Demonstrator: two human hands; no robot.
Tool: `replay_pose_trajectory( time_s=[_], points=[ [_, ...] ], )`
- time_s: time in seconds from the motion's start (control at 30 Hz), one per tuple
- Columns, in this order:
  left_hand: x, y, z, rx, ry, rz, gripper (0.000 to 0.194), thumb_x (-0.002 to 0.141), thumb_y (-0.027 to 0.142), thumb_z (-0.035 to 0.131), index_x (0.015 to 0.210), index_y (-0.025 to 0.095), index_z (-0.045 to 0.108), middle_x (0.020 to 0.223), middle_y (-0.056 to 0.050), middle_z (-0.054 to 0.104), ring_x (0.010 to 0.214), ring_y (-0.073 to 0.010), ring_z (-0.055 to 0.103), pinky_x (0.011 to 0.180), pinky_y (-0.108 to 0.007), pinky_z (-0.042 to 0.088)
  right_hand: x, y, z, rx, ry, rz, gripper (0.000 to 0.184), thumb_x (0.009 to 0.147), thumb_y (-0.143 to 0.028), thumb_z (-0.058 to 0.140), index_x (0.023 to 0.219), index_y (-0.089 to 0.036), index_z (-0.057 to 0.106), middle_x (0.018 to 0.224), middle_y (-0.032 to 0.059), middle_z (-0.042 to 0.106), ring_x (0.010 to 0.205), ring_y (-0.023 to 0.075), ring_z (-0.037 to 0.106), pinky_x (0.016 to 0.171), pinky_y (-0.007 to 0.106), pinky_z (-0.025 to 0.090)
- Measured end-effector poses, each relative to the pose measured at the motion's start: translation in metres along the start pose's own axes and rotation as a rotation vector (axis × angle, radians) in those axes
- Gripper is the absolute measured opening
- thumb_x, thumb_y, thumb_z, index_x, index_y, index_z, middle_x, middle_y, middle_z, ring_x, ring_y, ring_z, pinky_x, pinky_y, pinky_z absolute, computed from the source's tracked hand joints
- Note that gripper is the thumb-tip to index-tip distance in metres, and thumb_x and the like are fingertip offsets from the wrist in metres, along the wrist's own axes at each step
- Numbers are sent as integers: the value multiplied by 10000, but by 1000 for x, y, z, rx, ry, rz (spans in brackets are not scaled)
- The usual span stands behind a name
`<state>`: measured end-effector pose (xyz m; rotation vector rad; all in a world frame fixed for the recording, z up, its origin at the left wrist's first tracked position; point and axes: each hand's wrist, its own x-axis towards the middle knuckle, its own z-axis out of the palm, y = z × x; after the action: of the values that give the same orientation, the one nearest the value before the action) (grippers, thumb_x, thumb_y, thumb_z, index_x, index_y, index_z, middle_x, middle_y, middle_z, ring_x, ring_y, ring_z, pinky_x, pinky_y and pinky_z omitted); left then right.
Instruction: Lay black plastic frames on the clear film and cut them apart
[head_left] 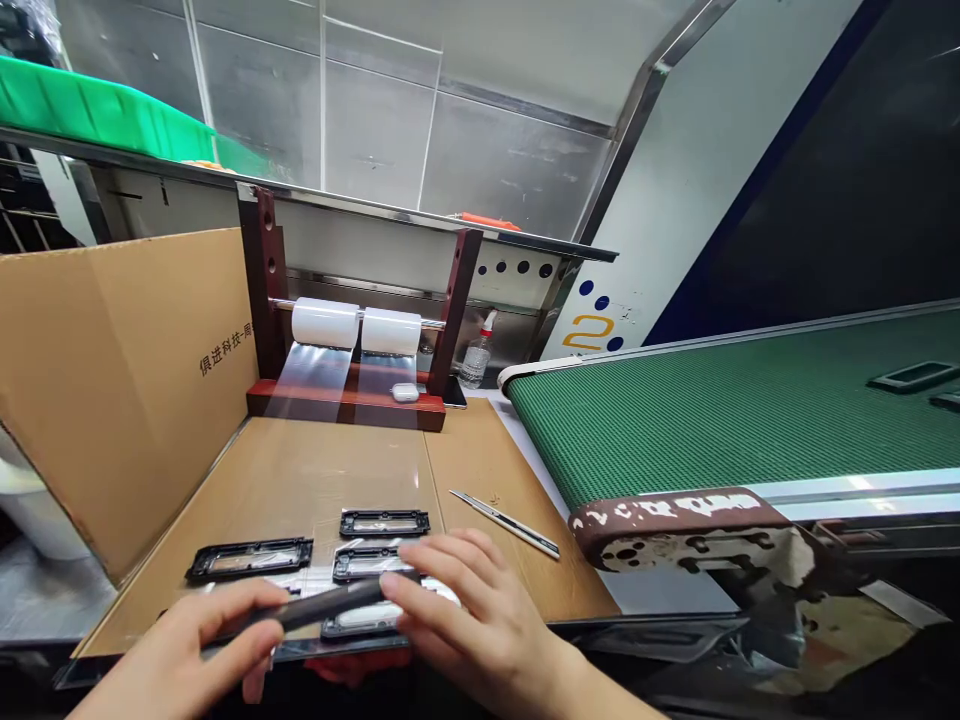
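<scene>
Between my two hands is a long black plastic frame (330,603), raised over the front of the cardboard-covered bench. My left hand (202,635) pinches its left end between thumb and fingers. At the other end, the fingers of my right hand (469,600) close on it. Beneath and behind it lie several similar black frames with clear or whitish windows: one on the left (251,558), one at the back (385,523), and one partly covered by my fingers (367,564). Another frame (360,622) sits near the front edge.
A utility knife (504,523) lies right of the frames. Behind stands a dark red holder (345,402) with two film rolls (324,325). A cardboard panel (127,380) bounds the left; a green conveyor belt (712,410) carrying black frames (913,376) runs at right. A bottle (476,360) stands behind.
</scene>
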<state>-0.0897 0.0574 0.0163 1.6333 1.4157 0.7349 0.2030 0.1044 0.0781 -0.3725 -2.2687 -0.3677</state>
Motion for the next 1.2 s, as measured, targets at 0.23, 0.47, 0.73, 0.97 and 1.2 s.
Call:
replay_pose_trajectory(
  time_s=[0.23,0.47,0.73,0.97,1.2],
  points=[
    [21,43,-38,-287,-96,-192,607,709,772,523,725,176,640,455,-26,653,440,-151,573,499,-228,408,35,36,41,-123,6,-110,202,948,-212,552,1135,-157,606,942,32,704,885,151,600,916,319,395],
    [38,22,-60,-476,72,-249,620,783,718,493,873,133,676,451,-6,598,468,-162,596,525,-249,463,44,55,85,-16,-58,-21,262,934,-238,524,1167,-135,588,953,95,679,884,210,584,853,373,465],
    [84,-22,-71,-670,422,-256,711,929,599,311,1451,126,216,1508,-188,337,1350,-250,379,1142,-435,229,31,45,135,169,-159,258,359,802,-189,654,1156,-166,601,983,99,649,931,236,585,818,391,530],
    [82,-28,-67,-758,224,-334,659,911,593,416,1380,135,346,1124,-144,652,775,-196,680,748,-389,541,27,34,163,246,-281,331,343,777,-190,703,1112,-164,632,981,77,659,915,211,601,827,339,536],
    [76,-23,-68,-798,225,-311,647,923,576,403,1401,148,322,1123,-141,658,803,-204,689,743,-382,549,30,29,171,269,-356,363,347,814,-205,667,1156,-168,622,1020,81,654,951,203,599,861,323,525]
  ],
)
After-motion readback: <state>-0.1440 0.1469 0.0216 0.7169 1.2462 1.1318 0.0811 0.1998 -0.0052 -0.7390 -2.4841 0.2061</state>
